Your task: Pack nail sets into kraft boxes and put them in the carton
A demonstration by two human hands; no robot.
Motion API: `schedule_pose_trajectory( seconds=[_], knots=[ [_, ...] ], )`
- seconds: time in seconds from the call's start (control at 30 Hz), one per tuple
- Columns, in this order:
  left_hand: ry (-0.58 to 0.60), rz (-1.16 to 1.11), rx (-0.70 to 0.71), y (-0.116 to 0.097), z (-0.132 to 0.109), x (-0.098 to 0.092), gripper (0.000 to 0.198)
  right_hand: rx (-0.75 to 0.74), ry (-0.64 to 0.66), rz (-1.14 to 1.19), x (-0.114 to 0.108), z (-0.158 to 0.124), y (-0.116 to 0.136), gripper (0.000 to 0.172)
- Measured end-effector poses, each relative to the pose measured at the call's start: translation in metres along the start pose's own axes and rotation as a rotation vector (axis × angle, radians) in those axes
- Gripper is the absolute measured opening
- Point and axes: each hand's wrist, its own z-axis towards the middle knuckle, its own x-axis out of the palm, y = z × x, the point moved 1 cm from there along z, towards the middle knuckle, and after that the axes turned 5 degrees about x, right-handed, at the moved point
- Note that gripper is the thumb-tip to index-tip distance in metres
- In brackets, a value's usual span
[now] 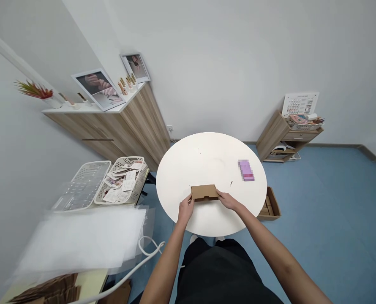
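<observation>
A flat brown cardboard box lies on the near part of a round white table. My left hand grips the box's left end with fingers curled round it. At the box's right end my right hand holds on, fingers pressed against its edge. A small purple blurred object rests on the table to the right, apart from both hands. Close to it is a tiny dark speck.
Left of me stand two white baskets, one holding paper packets, beside clear plastic sheets and brown cardboard. A cardboard carton sits on the blue floor right of the table. Wooden cabinets line the walls.
</observation>
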Motion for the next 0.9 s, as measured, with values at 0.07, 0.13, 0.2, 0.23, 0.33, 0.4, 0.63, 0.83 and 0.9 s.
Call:
schedule_pose_trajectory(
  seconds=[0.07,0.13,0.2,0.23,0.33,0.4,0.63,0.83,0.9],
  knots=[
    [0.052,0.065,-0.017,-0.011,0.006,-0.008,0.036,0.014,0.084,0.042,-0.010,0.004,0.002,0.057],
    [0.106,0.120,-0.050,-0.016,0.012,-0.014,0.029,0.049,0.188,0.105,-0.021,0.009,0.003,0.053],
    [0.161,0.126,-0.087,-0.017,0.018,-0.020,0.021,0.101,0.291,0.178,-0.031,0.014,0.005,0.049],
    [0.186,0.105,-0.104,-0.017,0.021,-0.022,0.018,0.130,0.337,0.208,-0.035,0.017,0.006,0.048],
    [0.226,-0.029,-0.160,-0.015,0.029,-0.027,0.018,0.195,0.423,0.259,-0.045,0.024,0.013,0.048],
    [0.229,-0.118,-0.186,-0.012,0.033,-0.030,0.021,0.213,0.438,0.267,-0.049,0.029,0.017,0.048],
    [0.229,-0.306,-0.214,-0.001,0.043,-0.033,0.032,0.247,0.434,0.273,-0.052,0.036,0.023,0.047],
    [0.199,-0.312,-0.219,0.003,0.052,-0.034,0.035,0.265,0.410,0.305,-0.051,0.040,0.019,0.046],
    [0.189,-0.299,-0.214,0.004,0.054,-0.032,0.032,0.264,0.395,0.312,-0.050,0.041,0.018,0.045]
  ],
)
